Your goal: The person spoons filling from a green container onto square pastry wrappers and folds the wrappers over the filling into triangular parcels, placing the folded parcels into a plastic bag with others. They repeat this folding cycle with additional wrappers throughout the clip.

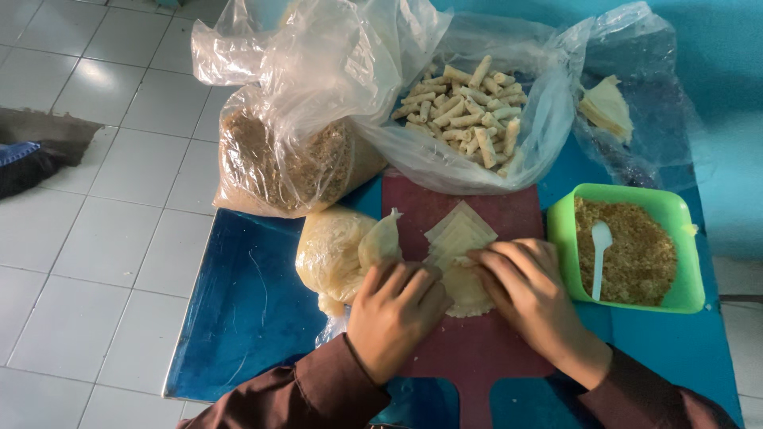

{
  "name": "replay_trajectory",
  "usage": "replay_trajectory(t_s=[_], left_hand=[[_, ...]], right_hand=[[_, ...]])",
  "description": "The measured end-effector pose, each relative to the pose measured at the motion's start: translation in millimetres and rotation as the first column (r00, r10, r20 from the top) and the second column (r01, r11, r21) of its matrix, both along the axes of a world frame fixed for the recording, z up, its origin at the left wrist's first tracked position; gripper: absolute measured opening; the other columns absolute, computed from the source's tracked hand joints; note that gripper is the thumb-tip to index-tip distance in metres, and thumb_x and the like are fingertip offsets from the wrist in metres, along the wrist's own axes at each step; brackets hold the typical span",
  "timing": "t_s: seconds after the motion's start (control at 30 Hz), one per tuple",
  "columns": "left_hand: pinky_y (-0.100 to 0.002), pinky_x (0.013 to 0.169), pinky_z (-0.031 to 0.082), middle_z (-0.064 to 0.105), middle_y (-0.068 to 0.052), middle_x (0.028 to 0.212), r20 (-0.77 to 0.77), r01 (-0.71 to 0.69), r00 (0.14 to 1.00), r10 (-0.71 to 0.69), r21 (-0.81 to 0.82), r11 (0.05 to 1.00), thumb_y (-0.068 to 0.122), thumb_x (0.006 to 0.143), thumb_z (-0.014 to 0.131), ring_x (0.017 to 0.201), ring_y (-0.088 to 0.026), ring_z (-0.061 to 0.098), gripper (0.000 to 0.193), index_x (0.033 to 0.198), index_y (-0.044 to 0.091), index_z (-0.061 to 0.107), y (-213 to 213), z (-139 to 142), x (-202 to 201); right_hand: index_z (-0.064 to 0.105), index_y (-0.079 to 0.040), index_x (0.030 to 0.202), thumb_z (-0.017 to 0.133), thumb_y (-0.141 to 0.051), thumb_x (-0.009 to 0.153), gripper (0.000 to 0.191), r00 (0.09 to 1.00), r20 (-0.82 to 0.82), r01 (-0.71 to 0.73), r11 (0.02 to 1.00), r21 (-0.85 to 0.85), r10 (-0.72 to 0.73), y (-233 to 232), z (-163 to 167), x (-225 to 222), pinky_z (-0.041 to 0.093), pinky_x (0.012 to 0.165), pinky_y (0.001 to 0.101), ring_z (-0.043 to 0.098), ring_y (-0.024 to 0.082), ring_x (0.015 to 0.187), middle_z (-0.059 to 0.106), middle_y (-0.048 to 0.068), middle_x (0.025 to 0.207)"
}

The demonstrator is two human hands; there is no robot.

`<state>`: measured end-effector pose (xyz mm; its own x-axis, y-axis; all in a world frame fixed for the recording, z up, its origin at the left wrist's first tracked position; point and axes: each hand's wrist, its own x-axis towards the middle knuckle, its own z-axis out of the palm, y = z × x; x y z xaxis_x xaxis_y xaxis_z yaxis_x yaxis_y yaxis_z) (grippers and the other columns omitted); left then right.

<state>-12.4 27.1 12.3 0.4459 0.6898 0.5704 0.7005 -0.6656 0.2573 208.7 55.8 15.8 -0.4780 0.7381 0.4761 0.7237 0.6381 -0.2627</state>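
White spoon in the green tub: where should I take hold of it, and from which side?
Take the white spoon by its handle, the narrow lower end nearest the person, coming from above beside the right hand. Its bowl points away and it lies flat on the crumb filling in the green tub, so the handle is the clean, free part.

Four clear plastic bags, no labels, signs or screens seen.

Large bag of brown crumbs (278, 159): far left of the blue surface (246, 302), bulging, mouth open and crumpled upward.

Bag of pale rolled sticks (469, 119): far centre, mouth spread wide, touching the crumb bag.

Bag of thin pale sheets (628, 111): far right corner, mostly slack, a few folded sheets inside.

Small bag of yellowish wrappers (330, 250): near left, below the crumb bag, knotted top pointing right, just beside the left hand (395, 314).
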Motion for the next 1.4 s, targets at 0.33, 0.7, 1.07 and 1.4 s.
replay_trajectory(t_s=[0.33,0.7,1.07,1.4], left_hand=[[-0.038,0.096,0.048,0.064,-0.004,0.104,-0.008,-0.031,0.999,0.031,0.023,0.999,0.018,0.084,0.07,0.103,-0.021,0.064,0.019,0.1,0.008,0.066,-1,-4,4],[-0.041,0.107,0.049,0.062,-0.006,0.122,0.046,0.115,0.992,-0.114,-0.018,0.993,0.015,0.092,0.065,0.115,-0.024,0.064,0.038,0.128,0.006,0.065,-5,-11,7],[-0.035,0.092,0.051,0.06,-0.01,0.125,0.031,0.166,0.986,-0.163,-0.169,0.971,0.008,0.086,0.063,0.104,-0.023,0.063,0.051,0.136,0.0,0.063,-11,-17,0],[-0.038,0.094,0.052,0.06,-0.007,0.123,0.008,0.101,0.995,-0.1,-0.132,0.986,0.013,0.082,0.068,0.108,-0.026,0.06,0.042,0.124,0.009,0.068,-8,-26,4]], right_hand=[[0.067,-0.005,0.112,0.074,-0.006,0.09,0.023,0.946,-0.239,0.163,0.958,-0.238,-0.22,-12,28,-3,0.056,0.079,0.0309,0.071,0.019,0.094,0.072,0.006,0.107],[0.07,-0.012,0.113,0.074,-0.022,0.095,0.021,0.955,0.07,0.293,0.885,-0.363,-0.287,47,114,0,0.054,0.062,0.0316,0.07,0.018,0.079,0.074,0.006,0.094],[0.072,-0.023,0.113,0.072,-0.017,0.101,0.014,0.884,0.389,0.258,0.964,0.056,-0.259,7,80,87,0.048,0.088,0.0314,0.06,0.018,0.095,0.069,-0.006,0.107],[0.076,-0.023,0.106,0.075,-0.02,0.081,0.025,0.918,0.375,0.211,0.959,-0.19,-0.128,-5,30,132,0.05,0.082,0.0342,0.057,0.018,0.092,0.062,-0.005,0.095]])
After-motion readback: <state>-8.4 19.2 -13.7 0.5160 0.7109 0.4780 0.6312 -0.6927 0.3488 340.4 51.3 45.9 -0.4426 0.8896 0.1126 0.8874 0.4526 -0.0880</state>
